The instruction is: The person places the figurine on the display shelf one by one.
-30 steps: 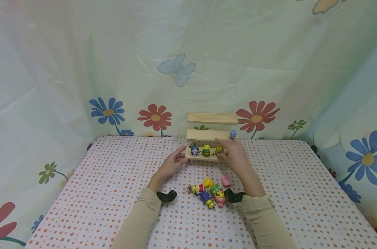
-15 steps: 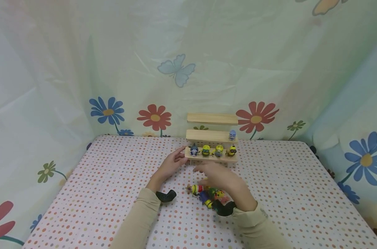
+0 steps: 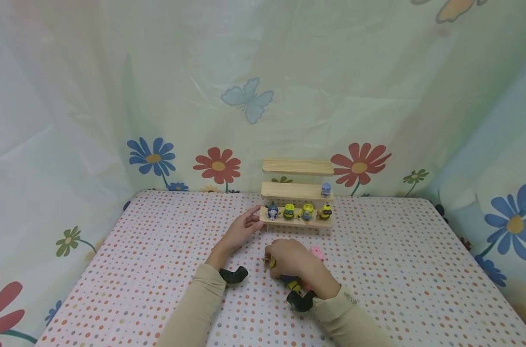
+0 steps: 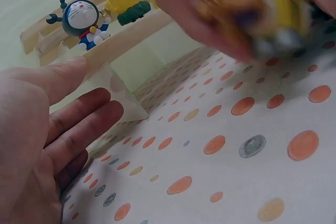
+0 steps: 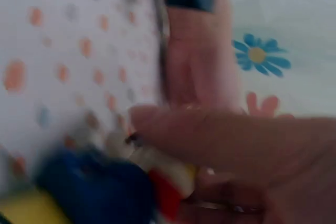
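Note:
My left hand point(image 3: 238, 232) rests at the left end of a small three-tier wooden shelf point(image 3: 296, 223). Its thumb touches the lowest board, and the other fingers lie loosely below. Over the toy pile in front of the shelf, my right hand point(image 3: 294, 260) holds a yellow minion figurine point(image 4: 281, 17), blurred and partly covered by the fingers. A blue-clad figurine point(image 5: 97, 187) lies beside that hand in the right wrist view. Along the lowest board stand a Doraemon figurine point(image 4: 83, 19) and several yellow minion figurines point(image 3: 307, 212).
A purple-blue figurine point(image 3: 326, 190) stands at the right of the middle board. Beside the right hand lies a pink toy point(image 3: 317, 253); the hand hides much of the pile. Polka-dot cloth point(image 3: 388, 270) covers the table, with a flowered curtain point(image 3: 193, 96) behind.
My right hand has left the minion at the right end of the lowest board and come down to the toy pile, where it has taken a figurine. The left hand has stayed put.

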{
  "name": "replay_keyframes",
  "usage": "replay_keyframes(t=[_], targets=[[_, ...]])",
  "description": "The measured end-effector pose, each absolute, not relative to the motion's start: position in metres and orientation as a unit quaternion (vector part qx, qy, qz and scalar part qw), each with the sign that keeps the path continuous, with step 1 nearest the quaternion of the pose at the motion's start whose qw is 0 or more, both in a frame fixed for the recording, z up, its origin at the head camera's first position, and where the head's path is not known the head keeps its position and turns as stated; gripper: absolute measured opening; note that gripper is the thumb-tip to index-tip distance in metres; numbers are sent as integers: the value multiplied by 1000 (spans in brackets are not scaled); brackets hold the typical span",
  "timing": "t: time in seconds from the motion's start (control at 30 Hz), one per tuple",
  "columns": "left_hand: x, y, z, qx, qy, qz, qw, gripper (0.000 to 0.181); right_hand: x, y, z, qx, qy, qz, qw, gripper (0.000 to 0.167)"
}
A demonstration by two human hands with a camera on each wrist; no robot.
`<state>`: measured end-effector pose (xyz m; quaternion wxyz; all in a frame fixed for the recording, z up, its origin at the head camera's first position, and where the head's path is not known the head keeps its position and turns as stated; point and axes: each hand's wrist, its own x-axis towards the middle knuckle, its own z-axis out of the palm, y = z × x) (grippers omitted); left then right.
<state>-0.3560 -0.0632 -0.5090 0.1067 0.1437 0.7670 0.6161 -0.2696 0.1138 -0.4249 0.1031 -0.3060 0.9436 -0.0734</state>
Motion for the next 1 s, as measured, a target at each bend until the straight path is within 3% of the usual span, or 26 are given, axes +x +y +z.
replay_keyframes(t=[0.3, 0.5, 0.7, 1.0], targets=[[-357, -62, -509, 146, 770, 613, 99, 62, -293, 161, -391, -233, 866, -443, 8, 47], [-357, -63, -509, 146, 774, 608, 98, 63, -303, 186, -381, -123, 762, -635, 35, 44], [-358, -65, -508, 145, 775, 607, 96, 61, -309, 189, -380, -71, 750, -657, 33, 48], [-356, -62, -509, 144, 766, 617, 103, 63, -310, 194, -390, -82, 828, -545, -100, 47]])
